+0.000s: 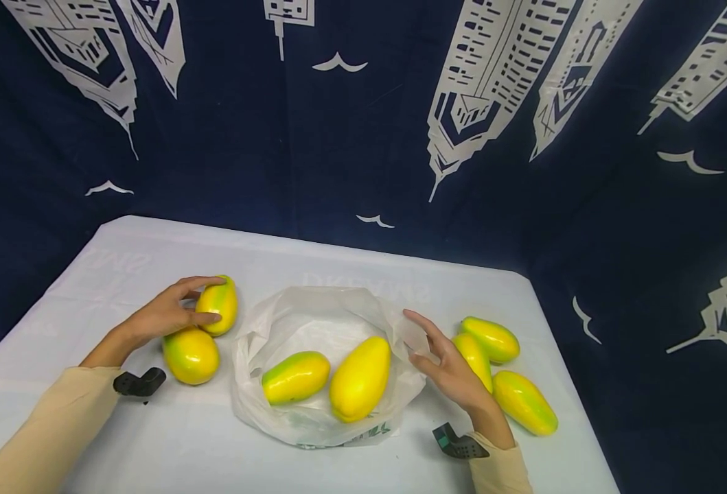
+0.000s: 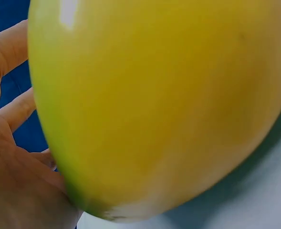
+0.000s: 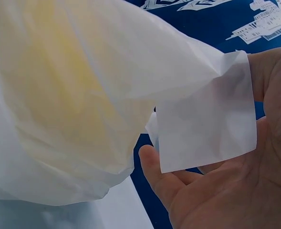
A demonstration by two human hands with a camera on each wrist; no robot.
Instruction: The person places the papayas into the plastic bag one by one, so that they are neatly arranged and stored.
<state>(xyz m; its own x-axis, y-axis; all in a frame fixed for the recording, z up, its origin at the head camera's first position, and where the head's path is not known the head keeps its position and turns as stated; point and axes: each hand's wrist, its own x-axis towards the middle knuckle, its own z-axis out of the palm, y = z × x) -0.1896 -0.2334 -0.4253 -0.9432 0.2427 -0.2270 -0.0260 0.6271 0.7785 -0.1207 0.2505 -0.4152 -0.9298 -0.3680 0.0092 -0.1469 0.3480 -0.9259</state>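
Note:
At the table's left, my left hand (image 1: pixel 171 310) grips a yellow-green papaya (image 1: pixel 220 307), fingers on its far side and thumb on its near side. That papaya fills most of the left wrist view. Another papaya (image 1: pixel 191 355) lies just below that hand. In the middle stands a white plastic bag (image 1: pixel 264 418), its mouth spread, with a papaya (image 1: pixel 296 377) and a larger one (image 1: pixel 360 379) inside. My right hand (image 1: pixel 452 363) holds the bag's right edge; a flap (image 3: pixel 207 129) of it hides part of the fingers in the right wrist view.
Right of my right hand lie three more papayas, one (image 1: pixel 474 357) partly behind the hand, one (image 1: pixel 491 340) farther back and one (image 1: pixel 526 403) nearer. A white cloth (image 1: pixel 171 453) covers the table. Behind it hangs a navy curtain (image 1: pixel 351 151) with white building prints.

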